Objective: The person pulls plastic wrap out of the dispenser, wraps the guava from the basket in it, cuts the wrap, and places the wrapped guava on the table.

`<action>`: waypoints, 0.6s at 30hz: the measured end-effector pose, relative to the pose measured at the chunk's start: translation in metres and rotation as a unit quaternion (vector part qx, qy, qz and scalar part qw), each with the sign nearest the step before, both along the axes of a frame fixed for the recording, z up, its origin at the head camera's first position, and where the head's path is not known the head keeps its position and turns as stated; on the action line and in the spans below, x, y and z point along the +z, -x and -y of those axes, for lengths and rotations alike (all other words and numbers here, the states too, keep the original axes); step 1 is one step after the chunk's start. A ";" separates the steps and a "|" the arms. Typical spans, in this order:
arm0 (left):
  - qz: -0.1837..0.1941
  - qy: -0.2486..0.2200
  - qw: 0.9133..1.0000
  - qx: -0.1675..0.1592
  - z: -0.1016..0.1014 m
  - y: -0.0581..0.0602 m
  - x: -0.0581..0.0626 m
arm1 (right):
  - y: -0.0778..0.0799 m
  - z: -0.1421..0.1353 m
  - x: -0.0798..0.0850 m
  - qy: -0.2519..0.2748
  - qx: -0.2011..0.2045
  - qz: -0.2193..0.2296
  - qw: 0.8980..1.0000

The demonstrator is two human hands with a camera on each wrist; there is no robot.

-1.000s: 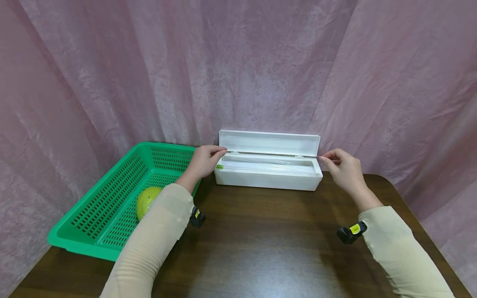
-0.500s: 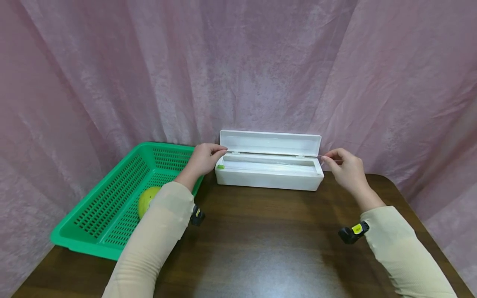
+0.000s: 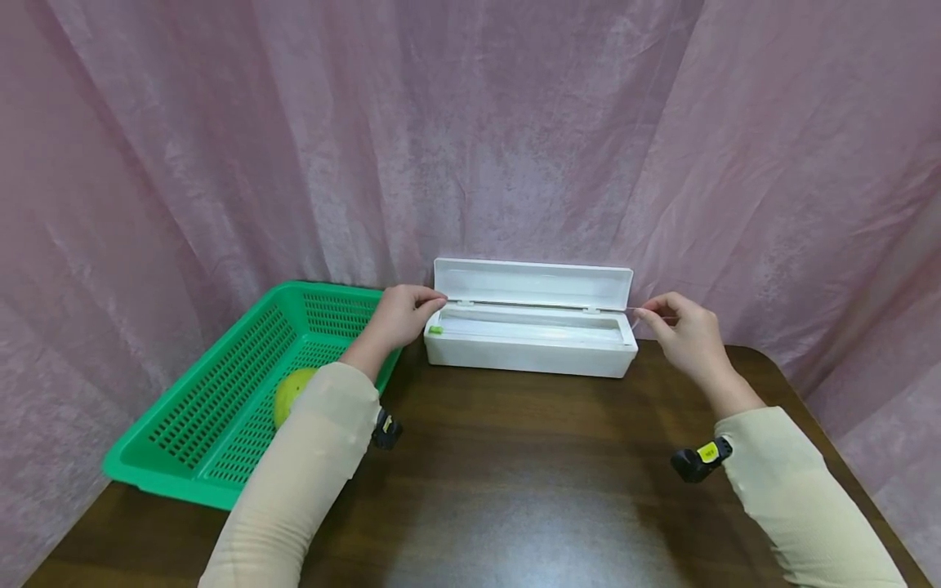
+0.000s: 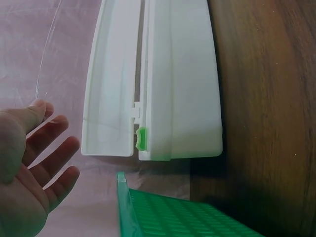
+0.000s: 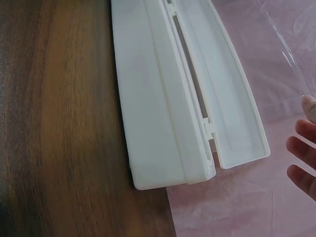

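A white plastic-wrap dispenser [image 3: 525, 357] lies lengthwise at the back of the table, its hinged lid [image 3: 532, 282] raised. Inside it a pale roll shows. Clear plastic wrap [image 5: 291, 57] is stretched between the hands, its gathered edge visible as a thin bright line in both wrist views. My left hand [image 3: 400, 316] pinches this edge between thumb and forefinger by the dispenser's left end; the other fingers are loosely bent. At the right end, my right hand [image 3: 685, 336] pinches the opposite corner. A green slide cutter [image 4: 141, 139] sits at the dispenser's left end.
To the left stands a green perforated basket [image 3: 162, 490], holding a round yellow-green fruit [image 3: 289, 395] partly hidden by the left sleeve. A pink curtain [image 3: 470, 131] hangs right behind the dispenser. Brown wooden tabletop [image 3: 529, 474] lies in front.
Both hands stay nearly where they were, still pinching the plastic wrap at either end. The dispenser and basket shift only very slightly in the head view.
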State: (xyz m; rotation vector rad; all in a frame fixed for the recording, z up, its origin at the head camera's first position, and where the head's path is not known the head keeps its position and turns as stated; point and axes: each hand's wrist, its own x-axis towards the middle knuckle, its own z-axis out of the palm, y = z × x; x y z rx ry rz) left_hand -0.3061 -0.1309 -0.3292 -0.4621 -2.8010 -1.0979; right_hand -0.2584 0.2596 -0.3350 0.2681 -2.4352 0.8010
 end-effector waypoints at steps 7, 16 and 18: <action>-0.001 -0.002 1.000 -0.002 0.002 -0.002 0.001 | 0.004 -0.002 0.000 -0.014 0.008 -0.006 1.000; 0.007 -0.005 1.000 0.000 0.005 -0.003 0.004 | 0.003 0.001 0.009 -0.033 0.017 -0.002 0.999; 0.006 -0.005 1.000 0.000 0.005 -0.003 0.005 | 0.003 0.001 0.010 -0.039 0.017 -0.003 0.999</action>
